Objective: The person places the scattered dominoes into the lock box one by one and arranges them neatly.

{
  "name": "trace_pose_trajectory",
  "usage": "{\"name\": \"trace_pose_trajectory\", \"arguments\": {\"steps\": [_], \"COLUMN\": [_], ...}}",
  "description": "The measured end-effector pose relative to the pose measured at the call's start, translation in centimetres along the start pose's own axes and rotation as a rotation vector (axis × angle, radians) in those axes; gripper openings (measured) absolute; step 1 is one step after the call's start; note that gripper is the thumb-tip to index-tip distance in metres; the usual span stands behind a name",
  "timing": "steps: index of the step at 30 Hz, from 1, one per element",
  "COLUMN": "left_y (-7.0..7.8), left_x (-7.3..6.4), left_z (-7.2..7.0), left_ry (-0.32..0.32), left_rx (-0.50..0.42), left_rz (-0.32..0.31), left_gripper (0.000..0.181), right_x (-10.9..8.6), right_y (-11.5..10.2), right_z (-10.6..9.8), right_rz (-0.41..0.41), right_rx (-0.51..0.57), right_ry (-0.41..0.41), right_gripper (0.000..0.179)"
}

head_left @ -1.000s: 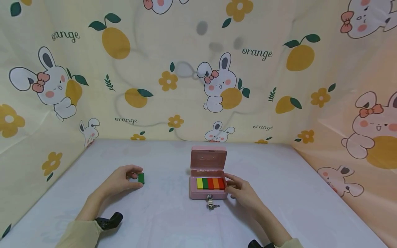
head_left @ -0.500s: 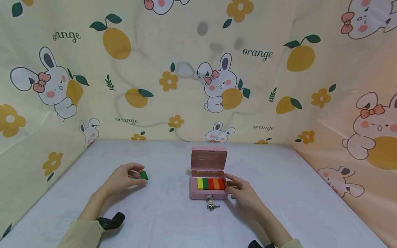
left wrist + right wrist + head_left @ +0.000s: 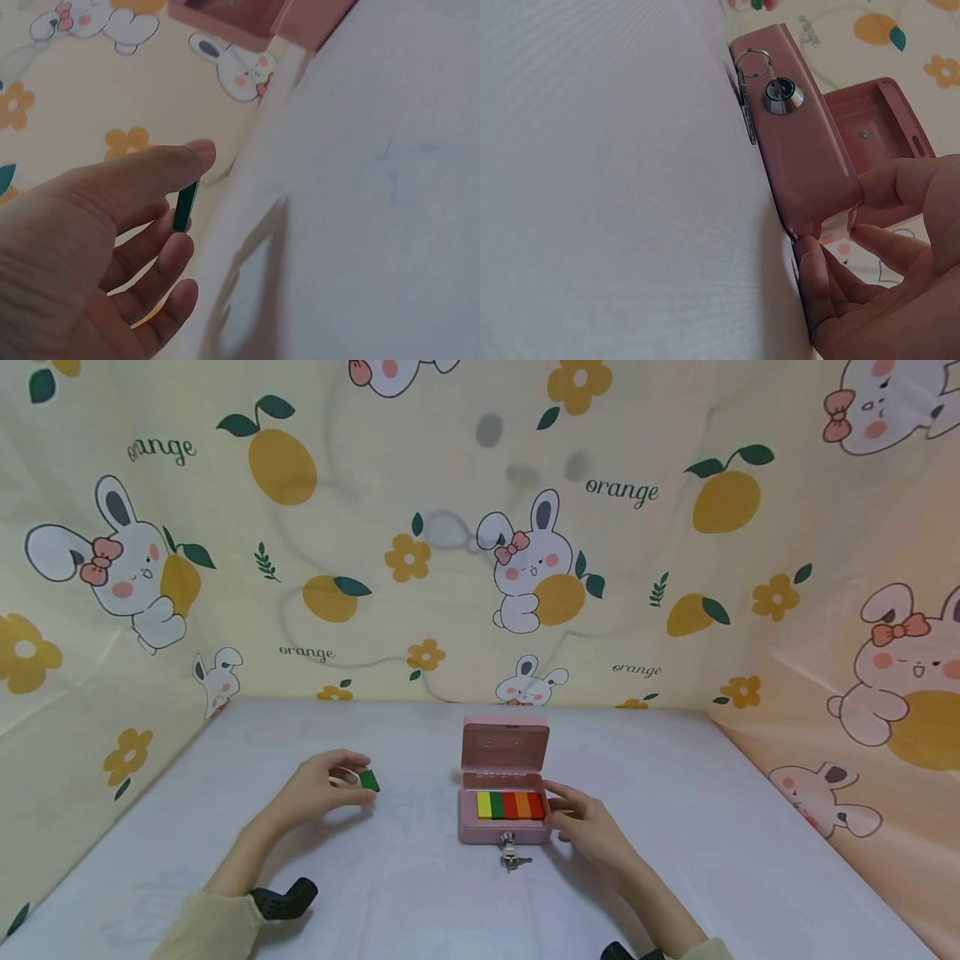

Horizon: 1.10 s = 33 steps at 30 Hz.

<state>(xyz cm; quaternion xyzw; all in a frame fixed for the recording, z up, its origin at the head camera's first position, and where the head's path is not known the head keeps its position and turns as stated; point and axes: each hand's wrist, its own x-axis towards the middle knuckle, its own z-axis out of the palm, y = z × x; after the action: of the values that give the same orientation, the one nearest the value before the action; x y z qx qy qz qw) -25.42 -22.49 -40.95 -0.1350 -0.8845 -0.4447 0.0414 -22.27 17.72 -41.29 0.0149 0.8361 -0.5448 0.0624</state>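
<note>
A green block [image 3: 369, 780] is pinched between the thumb and fingers of my left hand [image 3: 322, 789], raised over the table left of the box. In the left wrist view the block [image 3: 184, 206] shows edge-on below the thumb tip. A pink cash box [image 3: 467, 828] stands with its lid [image 3: 505, 747] up, several coloured blocks [image 3: 510, 806] lined up inside in yellow, green, red and orange. My right hand [image 3: 592, 831] grips the box's right end. In the right wrist view one digit [image 3: 892, 184] meets the rim while other fingers [image 3: 816, 289] curl low beside the wall.
Keys [image 3: 513, 862] on a ring hang from the lock [image 3: 783, 95] on the box's front. The white table [image 3: 420, 893] runs back to a printed cloth [image 3: 450, 610] with rabbits and oranges. Black wrist cameras [image 3: 285, 900] sit at the cuffs.
My left hand has moved right and slightly away with the green block, which has tilted. My right hand and the box have stayed in place.
</note>
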Motion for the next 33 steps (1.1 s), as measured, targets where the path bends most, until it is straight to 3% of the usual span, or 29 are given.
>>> {"name": "trace_pose_trajectory", "arguments": {"steps": [13, 33], "left_y": [2.6, 4.1], "left_x": [0.1, 0.0], "left_z": [2.3, 5.3], "left_ry": [-0.048, -0.128], "left_rx": [-0.078, -0.076], "left_rz": [0.082, 0.127], "left_gripper": [0.055, 0.054], "right_x": [0.0, -0.1], "right_y": [-0.1, 0.0], "right_z": [0.1, 0.1], "right_rz": [0.003, -0.007], "right_rx": [0.001, -0.004], "right_ry": [0.002, 0.010], "right_gripper": [0.058, 0.058]}}
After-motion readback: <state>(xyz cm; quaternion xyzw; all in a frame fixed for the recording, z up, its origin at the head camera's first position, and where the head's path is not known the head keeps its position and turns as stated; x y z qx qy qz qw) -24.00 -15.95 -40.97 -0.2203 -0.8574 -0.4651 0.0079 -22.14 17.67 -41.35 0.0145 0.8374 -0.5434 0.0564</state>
